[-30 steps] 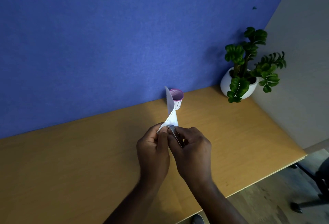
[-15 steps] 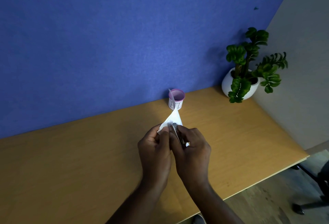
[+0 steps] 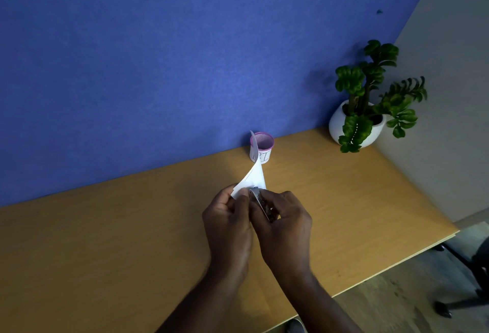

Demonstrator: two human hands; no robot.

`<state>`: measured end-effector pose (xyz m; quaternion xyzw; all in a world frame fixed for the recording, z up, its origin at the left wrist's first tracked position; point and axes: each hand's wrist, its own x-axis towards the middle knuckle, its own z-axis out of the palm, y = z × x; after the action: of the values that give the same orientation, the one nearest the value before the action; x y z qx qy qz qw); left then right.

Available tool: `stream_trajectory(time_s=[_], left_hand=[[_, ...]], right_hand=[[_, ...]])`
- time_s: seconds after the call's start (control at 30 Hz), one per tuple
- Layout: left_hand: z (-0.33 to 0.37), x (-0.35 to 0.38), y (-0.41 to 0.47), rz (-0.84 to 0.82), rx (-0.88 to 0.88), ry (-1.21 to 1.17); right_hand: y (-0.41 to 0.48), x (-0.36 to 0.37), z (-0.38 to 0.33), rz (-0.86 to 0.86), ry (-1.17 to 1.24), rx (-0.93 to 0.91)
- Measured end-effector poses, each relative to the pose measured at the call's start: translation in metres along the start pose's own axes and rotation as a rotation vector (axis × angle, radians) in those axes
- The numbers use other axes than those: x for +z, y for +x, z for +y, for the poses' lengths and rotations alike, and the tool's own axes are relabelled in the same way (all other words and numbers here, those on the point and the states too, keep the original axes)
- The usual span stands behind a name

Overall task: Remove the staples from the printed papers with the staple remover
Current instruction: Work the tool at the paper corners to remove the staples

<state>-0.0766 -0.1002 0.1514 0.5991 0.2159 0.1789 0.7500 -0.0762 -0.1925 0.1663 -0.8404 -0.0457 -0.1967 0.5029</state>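
Papers (image 3: 254,178), small and white, are sitting pinched in our left hand (image 3: 229,223) above the middle of the wooden desk (image 3: 105,240), and we are curling those fingers tight around their near corner while the free end is bending upward and away from us. Right beside it, our right hand (image 3: 284,229) is gripping the staple remover (image 3: 260,201), a thin metal piece whose tip is touching the papers close to our left thumb; the fingers of this hand are wrapping closed around the tool, and both hands are pressing together just above the desktop. We cannot tell whether a staple is caught at the tip, since that spot is too small and shadowed. Farther back, a small pink-rimmed cup (image 3: 262,148) with a white label is standing upright at the desk's far edge, partly behind the papers' raised end. Off to the right, a green plant in a round white pot (image 3: 356,127) is resting in the desk's far corner. Behind everything, a blue wall (image 3: 158,55) is rising.
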Motion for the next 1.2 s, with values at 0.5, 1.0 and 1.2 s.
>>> stream_trajectory(time_s=[0.5, 1.0, 1.2], left_hand=[[0.004, 0.003, -0.007, -0.014, 0.035, 0.034], [0.012, 0.012, -0.016, 0.034, -0.041, -0.116], [0.015, 0.012, -0.015, 0.009, -0.022, -0.135]], right_hand=[[0.0, -0.002, -0.006, 0.01, -0.034, -0.002], [-0.004, 0.009, -0.004, 0.129, 0.002, -0.021], [-0.006, 0.008, 0.0, 0.142, 0.155, 0.081]])
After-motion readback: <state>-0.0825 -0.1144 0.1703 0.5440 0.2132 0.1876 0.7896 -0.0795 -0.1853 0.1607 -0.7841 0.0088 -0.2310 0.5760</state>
